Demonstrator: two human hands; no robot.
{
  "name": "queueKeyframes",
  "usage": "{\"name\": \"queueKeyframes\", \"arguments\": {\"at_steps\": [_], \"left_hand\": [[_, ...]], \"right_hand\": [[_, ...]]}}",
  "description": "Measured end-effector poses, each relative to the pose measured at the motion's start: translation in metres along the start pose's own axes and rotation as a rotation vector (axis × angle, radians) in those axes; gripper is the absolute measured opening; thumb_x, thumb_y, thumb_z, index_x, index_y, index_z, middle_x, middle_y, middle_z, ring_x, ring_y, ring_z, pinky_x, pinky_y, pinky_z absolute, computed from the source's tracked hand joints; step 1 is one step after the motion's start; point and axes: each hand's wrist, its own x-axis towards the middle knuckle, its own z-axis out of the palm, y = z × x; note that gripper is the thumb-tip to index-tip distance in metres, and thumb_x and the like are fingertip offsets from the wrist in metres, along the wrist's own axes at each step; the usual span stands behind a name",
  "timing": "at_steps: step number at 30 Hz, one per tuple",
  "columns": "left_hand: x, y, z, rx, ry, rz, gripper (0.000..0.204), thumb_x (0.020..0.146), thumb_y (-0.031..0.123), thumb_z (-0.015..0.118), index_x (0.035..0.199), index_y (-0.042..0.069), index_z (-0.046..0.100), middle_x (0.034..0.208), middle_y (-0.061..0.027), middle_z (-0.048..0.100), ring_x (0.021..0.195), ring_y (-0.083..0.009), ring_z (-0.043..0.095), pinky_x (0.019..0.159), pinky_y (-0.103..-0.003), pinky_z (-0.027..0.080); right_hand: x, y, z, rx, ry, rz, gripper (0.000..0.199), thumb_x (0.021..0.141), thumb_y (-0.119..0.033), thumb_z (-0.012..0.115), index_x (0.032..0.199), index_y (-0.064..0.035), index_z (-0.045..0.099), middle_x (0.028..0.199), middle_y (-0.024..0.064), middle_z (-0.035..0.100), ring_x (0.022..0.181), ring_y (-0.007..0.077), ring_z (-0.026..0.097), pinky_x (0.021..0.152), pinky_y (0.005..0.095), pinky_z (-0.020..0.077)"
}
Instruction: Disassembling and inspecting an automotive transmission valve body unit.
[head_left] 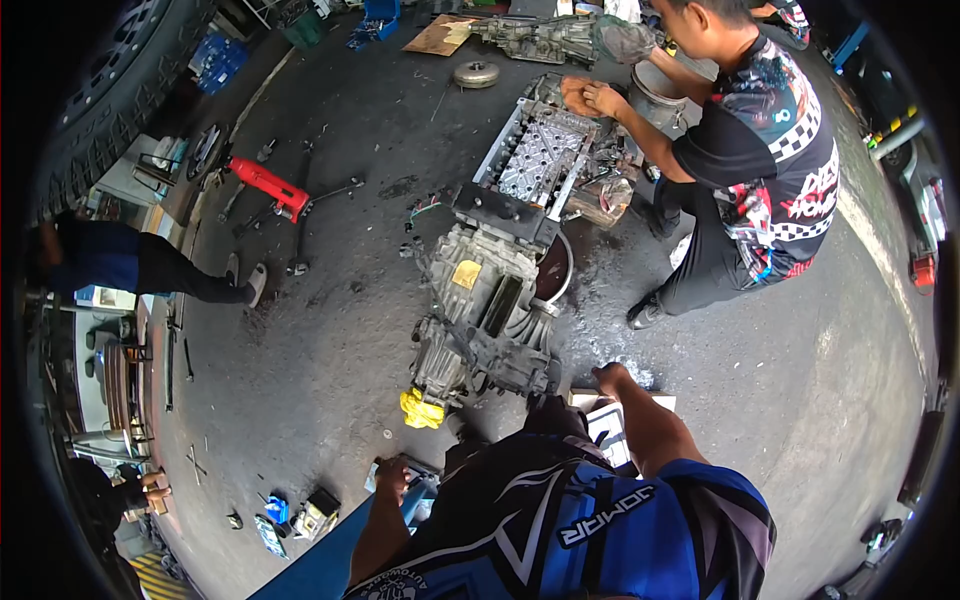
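My right hand (610,379) is closed with its fingers curled, just above an open cardboard box (662,401) with a white, dark-marked panel (608,430). Whatever it may hold is too small to make out. Low on the left, my left hand (392,476) is curled over a grey-blue tray-like thing (424,490), partly hidden by my shirt; its grip is hidden. Straight in front of me a large grey gearbox (490,300) lies on the floor, with a yellow cloth or bag (421,410) at its near end. Beyond it sits an opened transmission with a bare metal valve body (545,150).
A co-worker (760,150) bends over the far transmission, holding a brown rag (580,97). A red jack (268,187) and a round torque converter (476,74) lie farther off. Small parts (315,513) and a blue bench edge (325,555) are at lower left. Another person (130,260) stands left.
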Motion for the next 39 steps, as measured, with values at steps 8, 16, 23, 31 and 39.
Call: {"name": "queueKeyframes", "arguments": {"at_steps": [8, 16, 23, 31, 39], "left_hand": [[0.094, -0.069, -0.081, -0.266, -1.167, 0.641, 0.016, 0.086, 0.026, 0.05, 0.091, 0.01, 0.053, 0.072, -0.0001, 0.051, 0.063, -0.0128, 0.051, 0.046, -0.026, 0.033], [0.079, -0.053, -0.164, -0.068, -0.271, 0.061, 0.021, 0.088, 0.027, 0.048, 0.095, 0.01, 0.056, 0.077, -0.0015, 0.054, 0.062, -0.0124, 0.048, 0.049, -0.027, 0.033], [0.081, -0.08, -0.199, 0.18, -0.121, 0.037, 0.026, 0.086, 0.029, 0.052, 0.103, 0.009, 0.055, 0.08, -0.0033, 0.055, 0.063, -0.0135, 0.049, 0.05, -0.03, 0.033], [0.089, -0.071, -0.189, 0.072, -0.227, 0.094, 0.027, 0.085, 0.028, 0.052, 0.103, 0.008, 0.055, 0.083, -0.0043, 0.057, 0.065, -0.0144, 0.05, 0.051, -0.031, 0.035], [0.056, -0.048, -0.179, 0.206, -0.077, 0.168, 0.02, 0.084, 0.027, 0.051, 0.082, 0.008, 0.057, 0.072, -0.0026, 0.054, 0.059, -0.0125, 0.05, 0.044, -0.026, 0.034]], "right_hand": [[-0.013, -0.005, 0.046, -0.201, 0.137, -0.357, 0.044, 0.089, -0.037, 0.048, 0.109, 0.0008, 0.057, 0.099, 0.0223, 0.061, 0.087, 0.0326, 0.062, 0.074, 0.0395, 0.0482], [-0.083, 0.002, 0.152, 0.14, 0.069, 0.009, 0.049, 0.087, -0.039, 0.051, 0.112, 0.0035, 0.054, 0.098, 0.0219, 0.062, 0.086, 0.0335, 0.063, 0.067, 0.041, 0.0504], [-0.103, 0.042, 0.23, 0.184, 0.197, -0.004, 0.053, 0.082, -0.038, 0.059, 0.113, 0.0044, 0.054, 0.096, 0.0201, 0.063, 0.082, 0.0302, 0.062, 0.071, 0.0383, 0.0484], [-0.099, 0.039, 0.229, 0.196, 0.192, 0.026, 0.054, 0.085, -0.044, 0.054, 0.105, 0.0067, 0.057, 0.079, 0.0208, 0.064, 0.066, 0.0307, 0.064, 0.055, 0.0458, 0.0506], [-0.058, 0.021, 0.202, 0.107, 0.151, -0.275, 0.053, 0.086, -0.041, 0.053, 0.117, 0.0016, 0.05, 0.097, 0.0246, 0.061, 0.079, 0.0372, 0.063, 0.069, 0.0484, 0.0499]]}}
